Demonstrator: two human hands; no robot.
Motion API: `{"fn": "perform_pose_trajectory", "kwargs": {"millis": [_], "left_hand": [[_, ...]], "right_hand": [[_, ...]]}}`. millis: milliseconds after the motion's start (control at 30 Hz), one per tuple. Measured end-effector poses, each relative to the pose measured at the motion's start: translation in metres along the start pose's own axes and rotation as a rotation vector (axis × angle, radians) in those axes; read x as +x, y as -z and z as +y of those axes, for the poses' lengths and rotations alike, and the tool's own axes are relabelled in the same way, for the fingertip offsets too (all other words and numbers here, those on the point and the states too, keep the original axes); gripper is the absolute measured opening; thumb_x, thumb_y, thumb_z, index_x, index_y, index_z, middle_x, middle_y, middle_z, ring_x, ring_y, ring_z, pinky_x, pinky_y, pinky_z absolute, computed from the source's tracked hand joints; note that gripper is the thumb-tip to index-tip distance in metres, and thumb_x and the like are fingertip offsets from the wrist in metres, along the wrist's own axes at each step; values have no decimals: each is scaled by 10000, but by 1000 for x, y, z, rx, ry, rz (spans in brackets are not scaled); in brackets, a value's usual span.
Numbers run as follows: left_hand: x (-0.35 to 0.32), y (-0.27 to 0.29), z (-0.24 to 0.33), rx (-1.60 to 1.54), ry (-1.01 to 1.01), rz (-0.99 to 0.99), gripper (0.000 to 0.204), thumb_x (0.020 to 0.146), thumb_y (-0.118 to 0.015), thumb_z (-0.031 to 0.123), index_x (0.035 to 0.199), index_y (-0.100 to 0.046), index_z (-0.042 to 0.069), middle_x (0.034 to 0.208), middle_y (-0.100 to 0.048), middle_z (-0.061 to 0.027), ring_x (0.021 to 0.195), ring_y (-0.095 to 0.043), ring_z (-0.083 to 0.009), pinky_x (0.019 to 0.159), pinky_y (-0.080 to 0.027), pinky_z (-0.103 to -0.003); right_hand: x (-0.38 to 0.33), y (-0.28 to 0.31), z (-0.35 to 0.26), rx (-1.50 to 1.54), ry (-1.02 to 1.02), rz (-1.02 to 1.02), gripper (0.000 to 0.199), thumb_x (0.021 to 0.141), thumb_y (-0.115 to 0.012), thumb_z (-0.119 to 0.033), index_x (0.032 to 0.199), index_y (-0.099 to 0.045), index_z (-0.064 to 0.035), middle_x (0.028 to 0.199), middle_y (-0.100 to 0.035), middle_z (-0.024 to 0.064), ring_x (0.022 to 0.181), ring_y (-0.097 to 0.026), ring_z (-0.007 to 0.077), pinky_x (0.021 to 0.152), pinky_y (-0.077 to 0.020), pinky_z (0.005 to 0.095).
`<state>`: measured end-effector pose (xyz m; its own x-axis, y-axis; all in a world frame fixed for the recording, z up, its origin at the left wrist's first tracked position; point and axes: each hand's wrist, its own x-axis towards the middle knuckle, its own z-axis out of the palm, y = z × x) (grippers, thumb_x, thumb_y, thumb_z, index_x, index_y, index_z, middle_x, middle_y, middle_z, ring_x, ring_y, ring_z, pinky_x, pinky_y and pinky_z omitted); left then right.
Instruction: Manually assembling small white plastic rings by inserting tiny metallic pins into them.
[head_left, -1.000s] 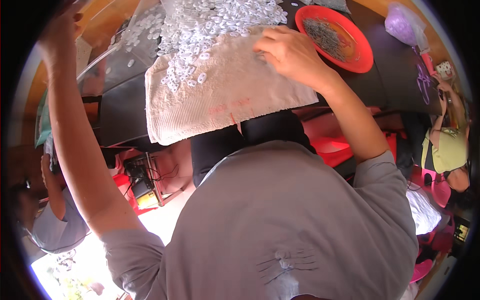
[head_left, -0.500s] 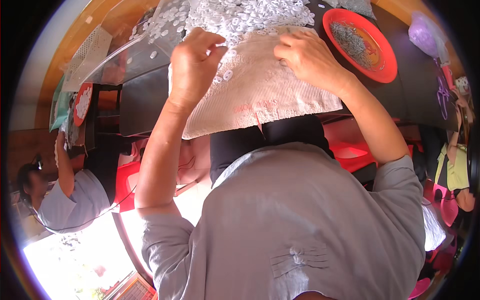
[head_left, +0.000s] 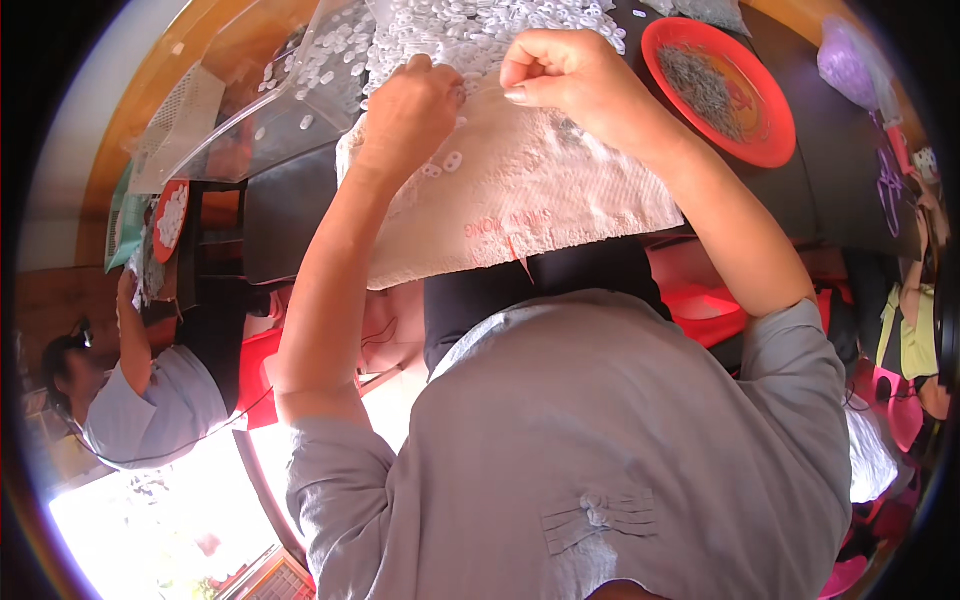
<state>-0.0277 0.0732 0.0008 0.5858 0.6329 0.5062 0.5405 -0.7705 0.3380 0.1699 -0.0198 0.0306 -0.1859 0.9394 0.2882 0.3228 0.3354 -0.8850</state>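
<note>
A beige towel lies over the table edge at my lap, with faded red lettering. At its far side spreads a pile of small white oval plastic pieces with holes in them. My left hand is closed at the near edge of the pile, its fingertips bent together; what they hold, if anything, is hidden. My right hand pinches thumb against forefinger above the towel, and anything between them is too small to make out. A few loose white pieces lie on the towel beside my left wrist.
To the right stands a red oval plate with many small grey metal parts. A clear plastic tray with more white pieces is at the left. A purple bag lies far right. Another person sits at the left.
My right hand has moved left and slightly away from me, from the towel's right side toward my left hand. The left hand has turned and shifted slightly, its fingers now over the pile's edge.
</note>
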Motion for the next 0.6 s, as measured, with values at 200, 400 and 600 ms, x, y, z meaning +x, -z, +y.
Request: {"fn": "perform_pose_trajectory", "kwargs": {"millis": [200,400,600], "left_hand": [[10,8,-6,34,-6,-239,155,814,-638,202,888,-684,74,894,-606,-118,813,-629,-291,727,-496,-396],[11,17,-4,-172,13,-285,113,770,-679,116,855,-666,42,826,-602,-102,735,-612,-266,685,-480,-357],[-12,19,6,-371,147,-234,155,749,-718,98,853,-643,11,799,-608,-82,712,-619,-232,664,-484,-319]], "right_hand": [[4,-4,16,24,38,83,39,841,-622,-11,818,-590,-8,773,-570,-20,736,-521,45,682,-433,206],[6,-9,33,82,-41,34,37,831,-628,-19,829,-594,-5,764,-574,-20,735,-530,43,660,-444,232],[2,-22,34,-387,215,34,52,766,-584,-35,807,-552,-35,798,-630,121,764,-602,376,662,-455,468]]}}
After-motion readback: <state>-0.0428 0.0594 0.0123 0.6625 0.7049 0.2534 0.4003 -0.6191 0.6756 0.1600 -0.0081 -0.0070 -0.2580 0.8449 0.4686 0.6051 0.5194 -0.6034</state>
